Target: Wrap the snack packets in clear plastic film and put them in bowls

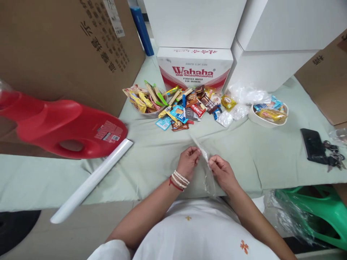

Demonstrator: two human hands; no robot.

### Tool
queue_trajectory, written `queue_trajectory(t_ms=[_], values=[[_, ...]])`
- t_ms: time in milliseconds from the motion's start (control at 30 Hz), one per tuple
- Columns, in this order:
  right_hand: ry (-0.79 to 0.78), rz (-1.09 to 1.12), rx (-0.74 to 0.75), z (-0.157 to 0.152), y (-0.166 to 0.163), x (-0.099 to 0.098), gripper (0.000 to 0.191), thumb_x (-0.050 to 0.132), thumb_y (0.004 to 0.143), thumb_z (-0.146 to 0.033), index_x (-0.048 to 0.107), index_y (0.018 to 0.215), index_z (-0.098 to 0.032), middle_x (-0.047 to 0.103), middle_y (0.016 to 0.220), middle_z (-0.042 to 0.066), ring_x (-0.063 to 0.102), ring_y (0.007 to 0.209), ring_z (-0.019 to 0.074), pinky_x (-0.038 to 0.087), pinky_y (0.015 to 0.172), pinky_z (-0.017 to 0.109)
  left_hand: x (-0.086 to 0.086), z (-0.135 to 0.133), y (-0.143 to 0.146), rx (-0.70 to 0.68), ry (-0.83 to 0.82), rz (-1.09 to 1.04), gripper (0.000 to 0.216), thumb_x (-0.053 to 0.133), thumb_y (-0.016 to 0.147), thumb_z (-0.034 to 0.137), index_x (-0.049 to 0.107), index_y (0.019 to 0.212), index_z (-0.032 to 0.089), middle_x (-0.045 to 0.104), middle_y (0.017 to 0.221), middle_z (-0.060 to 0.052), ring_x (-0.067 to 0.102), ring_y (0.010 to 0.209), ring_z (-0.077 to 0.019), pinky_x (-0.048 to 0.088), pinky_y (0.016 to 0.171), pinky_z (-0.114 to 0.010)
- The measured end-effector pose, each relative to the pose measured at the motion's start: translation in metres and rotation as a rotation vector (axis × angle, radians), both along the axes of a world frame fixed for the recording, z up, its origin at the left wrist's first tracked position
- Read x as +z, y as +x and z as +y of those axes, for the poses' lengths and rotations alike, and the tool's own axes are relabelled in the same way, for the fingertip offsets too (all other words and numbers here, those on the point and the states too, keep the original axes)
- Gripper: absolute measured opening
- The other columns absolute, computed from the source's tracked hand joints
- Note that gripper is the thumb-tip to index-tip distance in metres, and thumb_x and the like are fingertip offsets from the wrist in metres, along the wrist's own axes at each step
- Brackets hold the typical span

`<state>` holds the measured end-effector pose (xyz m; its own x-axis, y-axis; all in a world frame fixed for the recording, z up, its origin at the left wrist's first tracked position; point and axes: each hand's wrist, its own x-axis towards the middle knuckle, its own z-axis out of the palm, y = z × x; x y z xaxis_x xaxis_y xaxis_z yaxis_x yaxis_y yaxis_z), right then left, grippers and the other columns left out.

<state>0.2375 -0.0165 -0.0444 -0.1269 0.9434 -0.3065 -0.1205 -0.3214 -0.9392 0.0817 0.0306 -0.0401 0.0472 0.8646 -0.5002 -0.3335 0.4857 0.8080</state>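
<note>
Between my hands, near the table's front edge, is a clear plastic bag [206,164], thin and bunched lengthwise. My left hand [189,160], with beaded bracelets at the wrist, pinches its upper part. The fingers of my right hand [221,171] pinch the bag a little lower and to the right. Its loose end hangs down towards my shirt. Beyond my hands lies a heap of wrapped snacks [189,106], with a blue pen-like item [184,105] on top. More clear plastic bags [244,99] lie crumpled right of the heap.
At the left, a red jug [81,126] lies by a white tube [92,180] that overhangs the table edge. Snacks fill a bowl [149,115] and a white container [267,122]. A Wahaha box [195,70] stands behind. A phone [311,142] and keys [336,157] lie right.
</note>
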Motion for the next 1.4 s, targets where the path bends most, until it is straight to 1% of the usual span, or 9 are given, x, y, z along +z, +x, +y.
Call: queue_trajectory(t_ms=[100,267,333,467,633,933,1167,1267,1400], values=[[0.053,-0.055,0.134,-0.001,0.008,0.007,0.043,0.069,0.091,-0.061,0.060,0.079,-0.020,0.045,0.069,-0.002,0.038,0.063,0.0119,0.032,0.059,0.025,0.001,-0.001,-0.002,-0.037,0.047,-0.054,0.045,0.089,0.063,0.049,0.063,0.079,0.016,0.056,0.066,0.005,0.040,0.053,-0.0053,0.025,0.047,-0.020],[-0.043,-0.094,-0.204,0.027,0.017,0.015,0.051,0.067,0.085,-0.072,0.067,0.093,-0.022,0.059,0.085,0.001,0.039,0.061,0.0117,0.028,0.050,0.025,0.000,-0.010,-0.006,-0.111,0.148,-0.062,0.043,0.088,0.069,0.052,0.065,0.079,0.017,0.057,0.073,0.003,0.044,0.063,-0.0076,0.035,0.057,-0.021],[-0.107,-0.060,-0.182,0.040,0.013,0.016,0.054,0.074,0.078,-0.072,0.068,0.095,-0.021,0.063,0.090,0.002,0.038,0.059,0.0103,0.025,0.047,0.024,-0.001,-0.012,-0.007,-0.131,0.175,-0.037,0.043,0.086,0.071,0.052,0.065,0.079,0.017,0.057,0.073,0.003,0.044,0.064,-0.0080,0.036,0.058,-0.021],[-0.130,-0.001,-0.038,0.052,0.000,0.013,0.050,0.088,0.066,-0.060,0.066,0.080,-0.018,0.050,0.063,-0.005,0.030,0.052,0.0075,0.022,0.047,0.023,-0.005,-0.014,-0.013,-0.147,0.228,0.032,0.041,0.083,0.076,0.053,0.065,0.080,0.017,0.054,0.070,0.005,0.040,0.061,-0.0081,0.033,0.057,-0.022],[-0.052,0.016,-0.121,0.051,-0.005,0.010,0.043,0.085,0.070,-0.055,0.063,0.081,-0.020,0.047,0.065,-0.005,0.033,0.053,0.0081,0.026,0.048,0.023,-0.008,-0.014,-0.026,-0.159,0.266,0.128,0.040,0.081,0.078,0.054,0.063,0.081,0.018,0.052,0.070,0.005,0.040,0.063,-0.0093,0.035,0.060,-0.023],[0.331,-0.481,-0.116,0.048,0.019,0.021,0.023,0.062,0.096,-0.044,0.059,0.088,-0.023,0.055,0.075,-0.001,0.046,0.066,0.0146,0.038,0.063,0.029,-0.001,-0.007,-0.057,-0.222,0.353,0.266,0.031,0.075,0.083,0.048,0.065,0.082,0.019,0.056,0.079,0.000,0.050,0.074,-0.0145,0.041,0.070,-0.026],[1.008,-0.871,-0.007,0.035,0.011,0.023,0.014,0.048,0.102,-0.014,0.059,0.103,-0.023,0.064,0.092,0.006,0.055,0.082,0.0196,0.045,0.073,0.032,0.048,-0.013,-0.064,-0.012,0.629,0.617,0.019,0.080,0.080,0.038,0.072,0.090,0.023,0.059,0.089,-0.005,0.050,0.078,-0.0184,0.042,0.067,-0.029],[1.198,-0.973,0.082,0.030,0.005,0.025,0.025,0.046,0.100,-0.007,0.060,0.114,-0.022,0.066,0.098,0.008,0.051,0.081,0.0205,0.042,0.071,0.034,0.061,-0.006,-0.046,-0.216,0.491,0.412,0.028,0.071,0.087,0.048,0.070,0.084,0.020,0.055,0.074,-0.001,0.047,0.068,-0.0153,0.039,0.062,-0.028],[1.299,-1.041,0.266,0.026,-0.001,0.025,0.028,0.043,0.102,-0.009,0.064,0.117,-0.018,0.065,0.095,0.010,0.050,0.082,0.0222,0.040,0.073,0.036,0.052,0.012,-0.023,-0.271,0.288,0.291,0.039,0.078,0.076,0.055,0.064,0.076,0.018,0.052,0.065,0.003,0.043,0.063,-0.0118,0.036,0.061,-0.026]])
